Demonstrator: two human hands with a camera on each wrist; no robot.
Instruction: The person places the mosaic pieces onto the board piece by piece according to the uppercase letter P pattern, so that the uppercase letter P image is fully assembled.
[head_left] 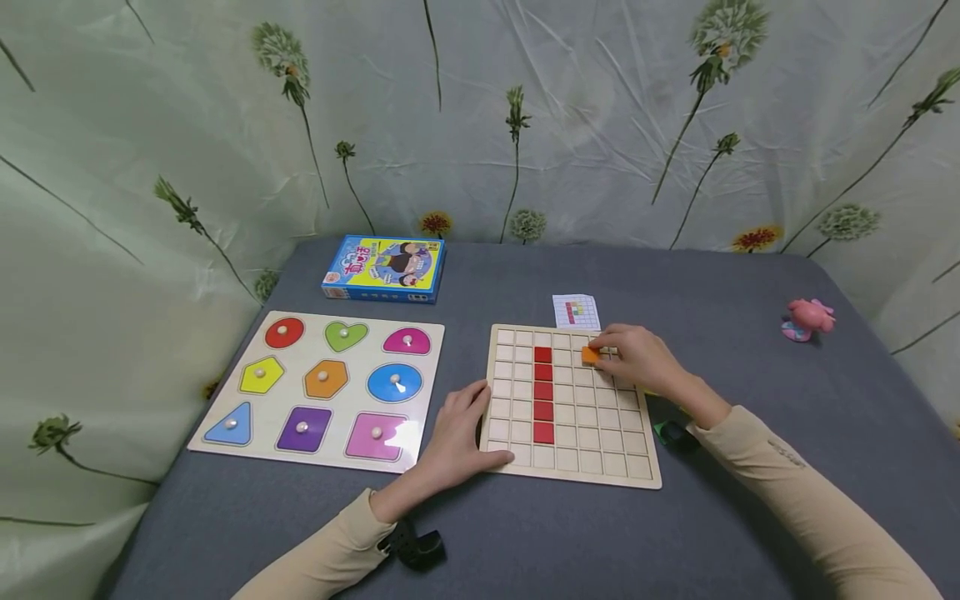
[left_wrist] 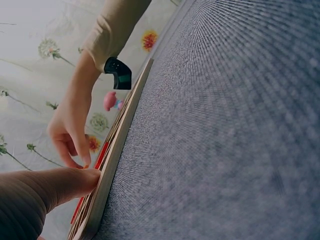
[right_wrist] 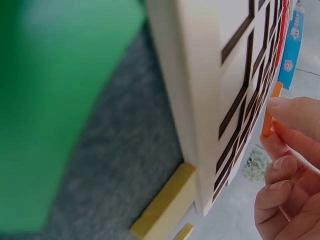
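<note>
Head view: right hand [head_left: 637,358] is pinching an orange tile [head_left: 590,355] and lowering it onto the grid board [head_left: 573,475] near the board's far edge, a couple of columns right of the red strip [head_left: 543,392]. Left hand [head_left: 457,433] is lying with straight fingers on the board's near left corner, steadying it, its grip closed on nothing. Five red cells are sitting in one column; most other cells are showing bare wood, so I judge the filling as barely begun. A pattern card [head_left: 577,312] is lying just past the board's far edge. Shape puzzle [head_left: 322,383], blue box [head_left: 384,267] and pink toy [head_left: 808,319] are resting elsewhere on the table [head_left: 750,517].

Left wrist view: thumb [left_wrist: 60,185] is pressing against the board's edge [left_wrist: 117,155], while the other hand [left_wrist: 70,125] is working above it.

Right wrist view: fingertips [right_wrist: 292,112] are holding the tile [right_wrist: 270,112] edge-on, just beside the grid [right_wrist: 215,100]; whether it is touching yet, I cannot tell.
</note>
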